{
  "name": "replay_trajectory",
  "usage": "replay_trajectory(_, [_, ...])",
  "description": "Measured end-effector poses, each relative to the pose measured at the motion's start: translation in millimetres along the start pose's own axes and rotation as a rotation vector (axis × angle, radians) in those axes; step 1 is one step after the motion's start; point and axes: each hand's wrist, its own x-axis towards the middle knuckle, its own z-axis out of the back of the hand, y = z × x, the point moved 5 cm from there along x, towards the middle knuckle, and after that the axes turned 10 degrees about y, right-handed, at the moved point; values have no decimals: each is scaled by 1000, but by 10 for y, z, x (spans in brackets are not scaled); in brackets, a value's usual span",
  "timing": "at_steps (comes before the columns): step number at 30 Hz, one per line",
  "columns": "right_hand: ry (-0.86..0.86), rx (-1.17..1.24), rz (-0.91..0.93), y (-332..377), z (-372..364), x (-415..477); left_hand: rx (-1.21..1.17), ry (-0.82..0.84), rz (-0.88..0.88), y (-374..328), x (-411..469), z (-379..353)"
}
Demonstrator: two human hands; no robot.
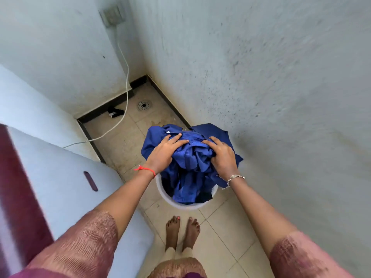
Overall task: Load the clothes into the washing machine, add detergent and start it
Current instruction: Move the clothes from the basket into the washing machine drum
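Round floor drain (143, 105) in the corner, white cable (127, 81) from wall socket (112, 16), beige floor tiles (220, 227)

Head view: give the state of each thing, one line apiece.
blue clothes: heaped, spilling over the bucket rim.
white bucket: upright, full.
left hand: fingers spread on the heap.
right hand: fingers curled into the heap.
washing machine lid: shut.
white cable: hanging slack.
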Motion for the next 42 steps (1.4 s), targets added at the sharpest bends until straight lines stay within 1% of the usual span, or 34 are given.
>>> replay_trajectory(4, [-136, 3, 59, 478, 555, -264, -37, -154, -57, -198, -398, 612])
replay_trajectory(7, [-206, -14, 113, 848, 859, -456, -24, -224, -89, -299, -736, 1001])
replay_trajectory(9, [-254, -23, 146, 1086, 1042, -570, -24, -265, -84, -356, -969, 1244])
replay_trajectory(13, [-335, -16, 228, 1598, 1368, -874, -103, -370, -85, -484, -1554, 1688])
replay_trajectory(15, [-387, 19, 290, 1846, 1524, -1050, -121, -429, -82, -534, -1860, 1873])
replay_trajectory(20, [-487, 101, 471, 2517, 1796, -1496, -67, -610, -43, -670, -2707, 2297])
replay_trajectory(23, [-530, 138, 578, 2937, 1927, -1836, -32, -676, -13, -759, -3289, 2491])
replay_trajectory(31, [-557, 165, 840, 4135, 2259, -2664, 12, -893, 92, -804, -4728, 2983])
replay_trajectory(34, [-586, 200, 885, 4546, 2327, -2977, 53, -960, 105, -782, -5249, 3129])
replay_trajectory(37, [-568, 264, 939, 4939, 2258, -3233, 79, -1015, 109, -751, -5758, 3199])
replay_trajectory(42, [-523, 313, 974, 5524, 1948, -3498, 100, -1033, 141, -449, -6451, 3176])
